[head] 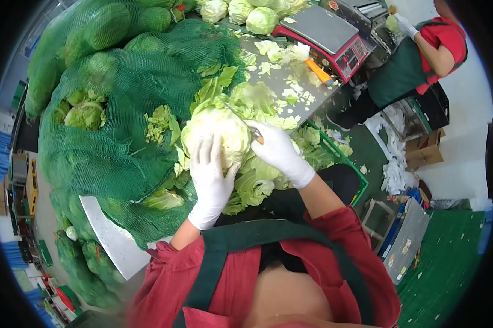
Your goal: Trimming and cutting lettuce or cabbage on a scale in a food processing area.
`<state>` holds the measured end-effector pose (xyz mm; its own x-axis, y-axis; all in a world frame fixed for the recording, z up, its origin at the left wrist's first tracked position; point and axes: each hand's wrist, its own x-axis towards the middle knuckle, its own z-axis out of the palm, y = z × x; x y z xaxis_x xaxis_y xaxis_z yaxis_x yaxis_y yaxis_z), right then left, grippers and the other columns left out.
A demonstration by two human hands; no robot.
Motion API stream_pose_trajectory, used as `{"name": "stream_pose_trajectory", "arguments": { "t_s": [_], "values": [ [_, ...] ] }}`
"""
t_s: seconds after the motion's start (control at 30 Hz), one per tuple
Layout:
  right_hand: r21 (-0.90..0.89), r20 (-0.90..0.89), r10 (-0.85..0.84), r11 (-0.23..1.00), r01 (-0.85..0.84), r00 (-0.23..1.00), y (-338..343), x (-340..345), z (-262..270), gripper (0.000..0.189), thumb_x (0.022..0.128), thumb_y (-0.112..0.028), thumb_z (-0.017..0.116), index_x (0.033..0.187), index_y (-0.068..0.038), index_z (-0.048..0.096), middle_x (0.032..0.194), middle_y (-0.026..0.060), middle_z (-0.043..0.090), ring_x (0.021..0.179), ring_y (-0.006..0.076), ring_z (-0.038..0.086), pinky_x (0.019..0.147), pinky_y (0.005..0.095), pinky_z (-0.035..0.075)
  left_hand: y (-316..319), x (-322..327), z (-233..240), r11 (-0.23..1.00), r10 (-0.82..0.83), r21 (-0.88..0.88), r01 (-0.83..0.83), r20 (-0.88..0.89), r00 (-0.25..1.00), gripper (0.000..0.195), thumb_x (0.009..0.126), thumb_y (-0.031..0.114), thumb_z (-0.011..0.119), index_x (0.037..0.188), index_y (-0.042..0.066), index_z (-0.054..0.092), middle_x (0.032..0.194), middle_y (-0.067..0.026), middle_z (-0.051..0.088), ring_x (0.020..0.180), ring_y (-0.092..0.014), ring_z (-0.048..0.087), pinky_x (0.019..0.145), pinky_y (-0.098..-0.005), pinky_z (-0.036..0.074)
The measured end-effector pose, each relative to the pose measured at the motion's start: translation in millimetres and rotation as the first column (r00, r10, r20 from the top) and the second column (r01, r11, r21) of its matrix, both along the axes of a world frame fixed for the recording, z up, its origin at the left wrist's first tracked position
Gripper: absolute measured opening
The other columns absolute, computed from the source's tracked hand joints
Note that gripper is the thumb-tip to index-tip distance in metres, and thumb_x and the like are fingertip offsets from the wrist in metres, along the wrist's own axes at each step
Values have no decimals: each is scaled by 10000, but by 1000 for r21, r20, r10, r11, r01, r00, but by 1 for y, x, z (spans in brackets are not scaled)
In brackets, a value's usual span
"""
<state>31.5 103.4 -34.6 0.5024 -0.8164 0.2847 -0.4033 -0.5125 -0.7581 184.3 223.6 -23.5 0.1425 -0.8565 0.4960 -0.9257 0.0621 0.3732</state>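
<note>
A pale green cabbage (219, 127) sits before me at the edge of the metal table, loose outer leaves around it. My left hand (211, 176), in a white glove, lies on its near side with the fingers spread over it, steadying it. In my gloved right hand (281, 149) is a knife (240, 115) with a wooden-looking handle. Its blade lies along the cabbage's upper right side; how deep it goes, I cannot tell. Cut leaves (256, 182) hang below and right of the cabbage.
Green mesh sacks (148, 90) of cabbages crowd the left. Trimmed cabbages (262, 20) stand at the back by a red weighing scale (320, 26). An orange-handled knife (319, 71) lies among scraps. A green crate (359, 176) stands right. A co-worker (410, 61) is at a machine.
</note>
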Motion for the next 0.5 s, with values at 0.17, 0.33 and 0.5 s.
{"name": "stream_pose_trajectory", "arguments": {
  "t_s": [0.17,0.33,0.5],
  "values": [
    [-121,-346,14,991,-59,938,-13,-29,53,630,828,-127,610,1442,-98,472,833,158,686,726,347,676,671,444,556,-11,3,11,997,-77,32,72,181,980,908,615,194,894,1426,86,501,1419,-82,538,1288,-331,489,1130,-489,304],
    [-178,-569,218,909,-377,793,-48,-3,77,694,860,-95,550,1527,-114,357,798,152,681,661,333,665,620,444,537,-16,15,7,983,-181,2,182,132,975,895,624,222,894,1423,89,513,1417,-93,535,1327,-328,462,1147,-523,268],
    [-215,-631,250,853,-475,734,-78,26,68,696,875,-82,536,1532,-231,362,850,173,680,665,328,666,610,410,534,-17,11,-3,982,-187,-33,186,-26,982,827,670,128,846,1426,78,514,1435,-124,511,1380,-353,409,1178,-546,237]
  ]
}}
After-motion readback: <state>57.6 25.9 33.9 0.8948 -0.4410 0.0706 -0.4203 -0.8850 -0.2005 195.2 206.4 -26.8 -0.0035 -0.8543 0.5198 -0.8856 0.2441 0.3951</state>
